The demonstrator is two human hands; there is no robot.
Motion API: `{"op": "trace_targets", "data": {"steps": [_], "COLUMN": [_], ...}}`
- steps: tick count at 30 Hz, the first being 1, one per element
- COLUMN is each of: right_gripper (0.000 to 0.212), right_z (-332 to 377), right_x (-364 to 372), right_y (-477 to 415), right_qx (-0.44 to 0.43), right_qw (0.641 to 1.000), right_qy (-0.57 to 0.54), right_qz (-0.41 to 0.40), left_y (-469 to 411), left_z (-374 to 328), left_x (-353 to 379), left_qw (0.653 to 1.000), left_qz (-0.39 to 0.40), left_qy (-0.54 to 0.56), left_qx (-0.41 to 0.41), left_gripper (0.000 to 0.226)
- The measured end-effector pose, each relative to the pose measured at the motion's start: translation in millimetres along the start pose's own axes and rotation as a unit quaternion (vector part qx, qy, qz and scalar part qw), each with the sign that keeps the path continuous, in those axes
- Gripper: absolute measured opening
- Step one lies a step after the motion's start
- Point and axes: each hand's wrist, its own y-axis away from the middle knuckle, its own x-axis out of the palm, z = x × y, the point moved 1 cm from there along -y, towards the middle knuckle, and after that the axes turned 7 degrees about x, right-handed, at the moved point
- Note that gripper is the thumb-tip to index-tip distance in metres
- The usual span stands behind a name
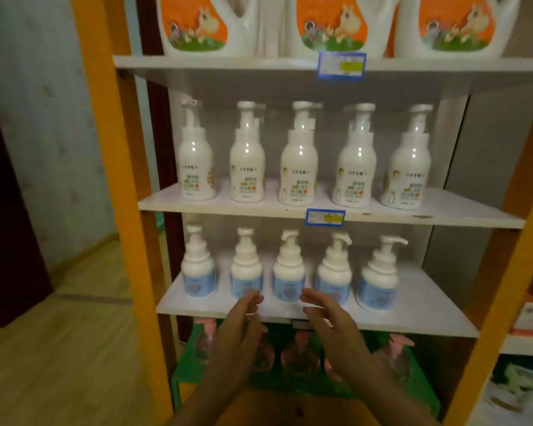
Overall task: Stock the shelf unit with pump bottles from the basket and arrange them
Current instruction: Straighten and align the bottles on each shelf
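Note:
Several white pump bottles with blue labels stand in a row on the lower white shelf of the orange-framed shelf unit. My left hand and my right hand hover just in front of that shelf, fingers straight and palms facing each other, either side of the middle bottle. Neither hand holds anything. Below the shelf a green basket contains pink-topped pump bottles, partly hidden behind my hands.
The middle shelf carries several taller white pump bottles. Large white jugs with orange labels stand on the top shelf. Blue price tags hang on the shelf edges. Wooden floor lies to the left, another shelf unit to the right.

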Motion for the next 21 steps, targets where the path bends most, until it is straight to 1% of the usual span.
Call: {"op": "trace_targets", "data": {"steps": [4, 7, 9, 12, 14, 18, 21], "right_gripper": [0.027, 0.038, 0.045, 0.054, 0.055, 0.052, 0.049], "right_z": [57.6, 102.0, 130.2, 160.8, 173.3, 184.4, 182.3], "right_x": [15.7, 21.8, 24.6, 30.9, 34.9, 42.7, 46.1], "right_y": [-10.4, -25.8, -38.2, -63.1, -80.7, -107.4, -123.2], "right_qx": [-0.063, -0.107, -0.120, -0.133, -0.146, -0.119, -0.085], "right_qw": [0.998, 0.994, 0.992, 0.991, 0.988, 0.990, 0.993], "right_qy": [-0.001, 0.002, 0.003, 0.021, 0.044, 0.069, 0.083], "right_qz": [0.029, 0.035, 0.035, 0.013, -0.010, -0.038, -0.029], "left_y": [-28.9, -58.1, -78.2, -108.0, -126.4, -162.7, -181.4], "left_z": [-29.6, -55.0, -70.2, -88.3, -97.9, -100.2, -86.8], "left_x": [-52.9, -82.4, -92.9, -94.1, -89.8, -81.7, -78.5], "left_qw": [0.999, 0.998, 0.997, 0.996, 0.995, 0.998, 1.000], "left_qz": [-0.032, -0.050, -0.047, -0.035, -0.022, 0.000, 0.013], "left_qy": [0.008, 0.019, 0.037, 0.065, 0.078, 0.030, 0.006], "left_qx": [0.005, 0.042, 0.054, 0.051, 0.051, 0.046, 0.010], "left_gripper": [0.034, 0.039, 0.040, 0.043, 0.049, 0.044, 0.041]}}
